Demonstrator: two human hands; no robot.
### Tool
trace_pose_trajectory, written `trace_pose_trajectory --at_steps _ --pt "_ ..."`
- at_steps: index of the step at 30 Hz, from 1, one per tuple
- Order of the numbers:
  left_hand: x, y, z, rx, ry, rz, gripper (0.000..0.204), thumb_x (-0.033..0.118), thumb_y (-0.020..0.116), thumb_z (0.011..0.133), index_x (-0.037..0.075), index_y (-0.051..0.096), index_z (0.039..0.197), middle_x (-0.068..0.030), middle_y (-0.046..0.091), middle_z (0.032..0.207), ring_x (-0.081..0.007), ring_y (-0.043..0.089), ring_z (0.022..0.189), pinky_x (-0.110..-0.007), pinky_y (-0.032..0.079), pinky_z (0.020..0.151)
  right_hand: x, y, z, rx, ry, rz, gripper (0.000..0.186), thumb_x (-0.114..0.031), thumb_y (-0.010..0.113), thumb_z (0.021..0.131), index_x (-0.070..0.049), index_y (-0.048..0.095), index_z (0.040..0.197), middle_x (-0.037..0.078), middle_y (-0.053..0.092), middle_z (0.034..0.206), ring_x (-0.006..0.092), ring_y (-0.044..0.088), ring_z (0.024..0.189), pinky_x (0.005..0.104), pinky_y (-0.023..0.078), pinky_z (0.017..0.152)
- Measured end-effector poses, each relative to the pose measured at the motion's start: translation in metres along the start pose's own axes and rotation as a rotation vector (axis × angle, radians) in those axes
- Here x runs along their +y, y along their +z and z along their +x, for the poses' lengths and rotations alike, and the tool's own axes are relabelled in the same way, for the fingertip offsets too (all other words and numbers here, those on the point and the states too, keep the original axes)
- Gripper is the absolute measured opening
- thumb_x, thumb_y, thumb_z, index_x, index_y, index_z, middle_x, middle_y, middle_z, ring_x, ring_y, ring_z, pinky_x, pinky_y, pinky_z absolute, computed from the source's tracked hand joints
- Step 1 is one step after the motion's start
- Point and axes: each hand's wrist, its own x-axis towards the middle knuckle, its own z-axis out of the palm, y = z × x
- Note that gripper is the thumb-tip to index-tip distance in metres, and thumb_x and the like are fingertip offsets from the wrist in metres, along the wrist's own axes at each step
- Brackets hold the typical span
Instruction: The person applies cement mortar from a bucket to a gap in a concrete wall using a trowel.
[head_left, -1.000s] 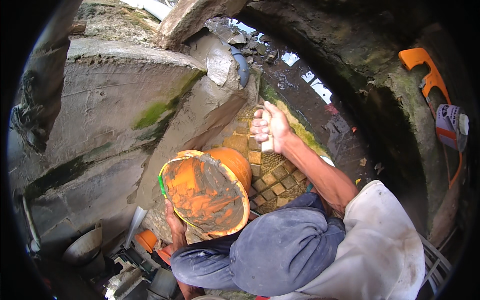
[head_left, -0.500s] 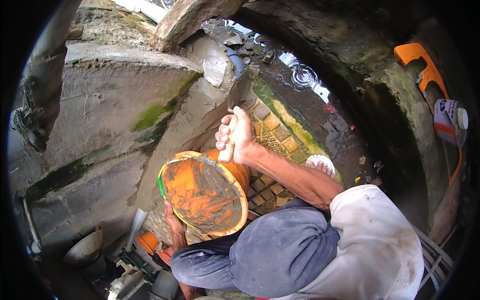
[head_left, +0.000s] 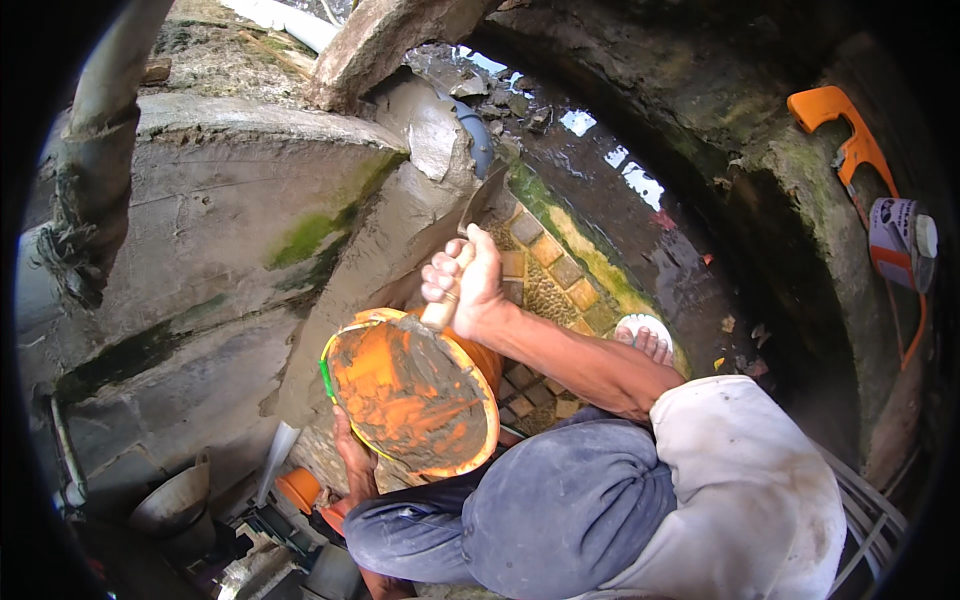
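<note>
My right hand (head_left: 472, 285) is closed round the pale wooden handle of a trowel (head_left: 438, 312). Its grey blade points away from me, close to fresh grey mortar (head_left: 425, 195) smeared on the wall and round a blue-grey pipe (head_left: 474, 138). Below that hand, an orange bucket (head_left: 487, 362) tilts toward me, its inside coated with wet mortar (head_left: 432, 395). At the bucket's left side my left hand (head_left: 352, 450) grips the rim, near a green piece on its edge; some of the fingers are hidden.
A concrete wall (head_left: 215, 200) with moss runs along the left. Patterned tiles (head_left: 548, 290) lie beside a wet channel (head_left: 640, 240). On the right ledge are an orange-handled hacksaw (head_left: 850, 135) and a can (head_left: 893, 240). A basin (head_left: 172, 497) and small orange pot (head_left: 298, 488) sit lower left.
My right hand has shifted slightly left and down with the trowel. The left hand still holds the bucket. Ripples in the channel water have faded.
</note>
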Motion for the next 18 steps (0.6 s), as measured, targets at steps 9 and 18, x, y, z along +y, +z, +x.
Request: trace_pose_trajectory --at_steps 9,18 --pt "-0.003 -0.009 0.002 -0.048 0.002 -0.034 0.066 0.052 0.043 0.114 -0.002 0.047 0.152 -0.0188 0.062 0.144 -0.0332 0.066 0.125 -0.05 0.057 0.105 0.053 0.056 0.01 -0.016 -0.016 -0.072 0.039 -0.05 0.053 0.106 -0.015 0.05 0.088 0.006 0.052 0.074 0.0255 0.057 0.069 0.0513 0.053 0.07" --pt "-0.007 -0.01 -0.002 -0.029 -0.006 -0.084 0.066 0.053 0.045 0.113 -0.002 0.05 0.15 -0.0193 0.064 0.141 -0.0324 0.068 0.123 -0.048 0.058 0.102 -0.023 0.03 -0.085 -0.414 -0.085 -1.36 0.037 -0.043 0.055 0.112 -0.007 0.053 0.102 0.003 0.053 0.07 0.0209 0.059 0.058 0.0389 0.05 0.052"
